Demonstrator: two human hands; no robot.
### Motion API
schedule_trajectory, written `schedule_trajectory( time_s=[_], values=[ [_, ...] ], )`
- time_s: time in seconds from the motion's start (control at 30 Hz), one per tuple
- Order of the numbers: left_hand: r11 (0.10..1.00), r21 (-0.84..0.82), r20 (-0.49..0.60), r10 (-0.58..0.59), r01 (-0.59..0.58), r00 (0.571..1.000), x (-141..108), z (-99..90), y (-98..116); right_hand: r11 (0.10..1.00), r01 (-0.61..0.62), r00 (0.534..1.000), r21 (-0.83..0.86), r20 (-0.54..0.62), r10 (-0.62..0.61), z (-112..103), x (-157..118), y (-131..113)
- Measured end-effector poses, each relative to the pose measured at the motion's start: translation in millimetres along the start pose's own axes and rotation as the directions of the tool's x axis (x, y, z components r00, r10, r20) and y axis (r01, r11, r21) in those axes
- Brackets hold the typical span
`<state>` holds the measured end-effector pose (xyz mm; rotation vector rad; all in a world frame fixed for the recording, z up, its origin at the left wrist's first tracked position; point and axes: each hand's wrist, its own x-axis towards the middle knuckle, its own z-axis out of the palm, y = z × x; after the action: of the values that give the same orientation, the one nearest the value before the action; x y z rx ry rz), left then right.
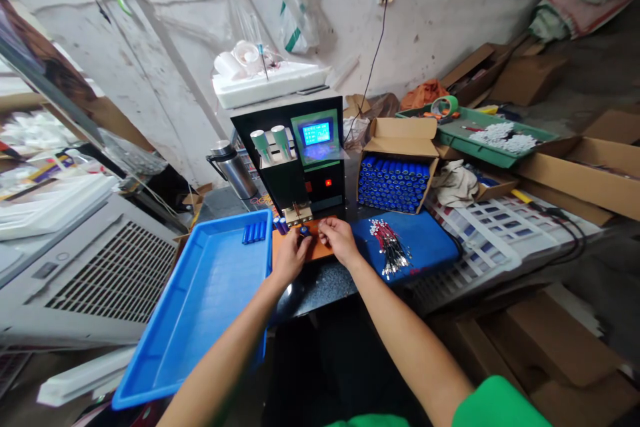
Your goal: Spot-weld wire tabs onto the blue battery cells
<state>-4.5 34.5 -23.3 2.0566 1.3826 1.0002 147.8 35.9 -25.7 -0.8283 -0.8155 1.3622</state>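
Low in front of the spot welder [324, 197], my left hand [290, 259] has its fingers closed around a blue battery cell [304, 231], its end facing the machine's electrodes. My right hand [338, 239] is pinched just right of that cell; whatever sits between its fingertips is too small to make out. Both hands are over an orange mat [320, 251]. Two more cells [281, 225] stand beside the welder's base, left of my left hand. On the blue pad [430, 243] to the right lies a bunch of red and black wire leads [393, 247] with white connectors.
A blue tray [200, 320] at the left has a short row of blue cells [254, 232] in its far corner. An open carton [400, 128] packed with cells stands right of the welder. Behind are a steel flask [237, 172] and a green tray [467, 133] with white parts.
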Motion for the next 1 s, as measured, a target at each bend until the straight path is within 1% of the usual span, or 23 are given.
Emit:
schedule_trajectory(
  time_s=[0.3,0.43,0.63,0.8,1.0],
  values=[
    [1.000,0.022,-0.040,0.016,-0.015,0.999,-2.0,2.9,4.5,0.999,-0.017,1.000,-0.032,-0.024,0.017,5.9,-4.1,-2.9],
    [0.999,0.020,-0.049,0.051,-0.050,0.998,-2.6,5.0,1.6,0.998,-0.008,0.999,-0.064,-0.046,0.005,11.2,-4.3,-1.9],
    [0.997,0.045,-0.059,0.064,-0.061,0.996,-3.3,8.3,-5.3,0.982,0.047,0.998,-0.183,-0.035,-0.055,16.1,-0.2,7.2],
    [0.994,0.049,-0.095,0.102,-0.097,0.990,-3.5,9.5,-6.5,0.944,0.091,0.994,-0.317,-0.032,-0.107,15.0,3.5,14.2],
    [0.994,0.045,-0.097,0.105,-0.101,0.990,-3.3,10.1,-7.1,0.904,0.113,0.989,-0.412,-0.039,-0.142,18.5,5.1,13.2]
  ],
)
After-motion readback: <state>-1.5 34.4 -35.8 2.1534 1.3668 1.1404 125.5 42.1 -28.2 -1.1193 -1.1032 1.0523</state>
